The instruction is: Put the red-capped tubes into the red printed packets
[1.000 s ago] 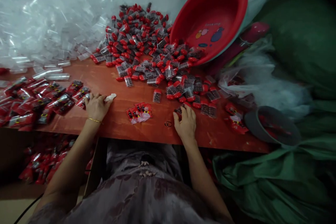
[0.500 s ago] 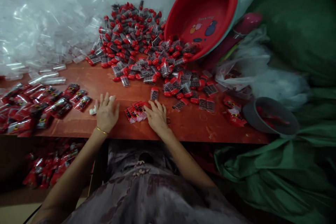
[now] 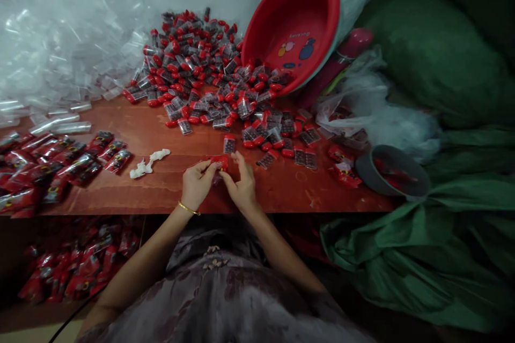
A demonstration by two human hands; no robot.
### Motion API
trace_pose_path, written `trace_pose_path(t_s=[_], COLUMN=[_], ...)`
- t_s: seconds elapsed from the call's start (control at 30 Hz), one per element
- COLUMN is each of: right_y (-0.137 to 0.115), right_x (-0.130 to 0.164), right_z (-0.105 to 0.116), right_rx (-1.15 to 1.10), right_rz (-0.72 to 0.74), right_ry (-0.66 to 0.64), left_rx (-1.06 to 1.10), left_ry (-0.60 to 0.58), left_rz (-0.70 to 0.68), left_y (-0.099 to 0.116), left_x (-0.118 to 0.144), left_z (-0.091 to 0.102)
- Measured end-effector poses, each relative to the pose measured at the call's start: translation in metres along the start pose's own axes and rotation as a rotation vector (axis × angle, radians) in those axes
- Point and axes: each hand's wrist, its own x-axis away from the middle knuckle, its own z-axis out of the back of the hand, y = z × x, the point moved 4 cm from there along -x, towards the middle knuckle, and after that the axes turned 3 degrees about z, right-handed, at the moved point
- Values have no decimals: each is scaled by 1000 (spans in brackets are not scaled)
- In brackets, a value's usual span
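Observation:
My left hand (image 3: 197, 185) has its thumb and fingers pinched on the flat red printed pieces (image 3: 219, 162), just above the table's front part. They are partly hidden by the fingers, so I cannot tell how many there are. To their right is my right hand (image 3: 242, 186), thumb and fingers apart, the thumb close to the pieces' lower edge. Just beyond the fingertips lies a small clear case with a red cap and dark contents (image 3: 229, 143). A crumpled white scrap (image 3: 149, 163) rests on the tabletop, left of my left hand.
Red-capped cases (image 3: 189, 64) are heaped at the back, beside a tilted red basin (image 3: 292, 10). Clear plastic sleeves (image 3: 60, 48) pile up at back left. Filled red packets (image 3: 60, 161) lie left on the red-brown table (image 3: 137, 198). At right stands a grey bowl (image 3: 368, 169).
My left hand has moved right, off the white scrap, and now pinches the red pieces. Those pieces, fanned flat on the table before, are gathered between my hands. The view has shifted slightly.

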Motion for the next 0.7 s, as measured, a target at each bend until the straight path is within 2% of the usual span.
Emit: trace_pose_path(t_s=[0.1,0.17,0.23,0.33,0.43,0.5,0.6,0.7], right_y=[2,2,2,3,4,5,14,36], right_x=[0,0,1,3,4,3,-8,-21], right_z=[-1,1,6,12,14,16,33,64], right_rx=[-308,-361,-311,-196,-150,-149,32,491], right_rz=[-214,-258,-249,-184,-122,-104,-146,-362], right_ry=[-55,-85,-45,1,-40,-87,-87,37], left_rx=[244,335,419,547,584,579,587,598], left_ry=[34,22,-3,-63,-96,-94,-53,-15], left_rz=[57,74,130,325,523,575,548,529], left_y=[-2,1,4,5,3,1,2,2], left_x=[3,7,12,18,20,19,16,14], left_z=[-9,-16,-22,-28,-29,-27,-25,-25])
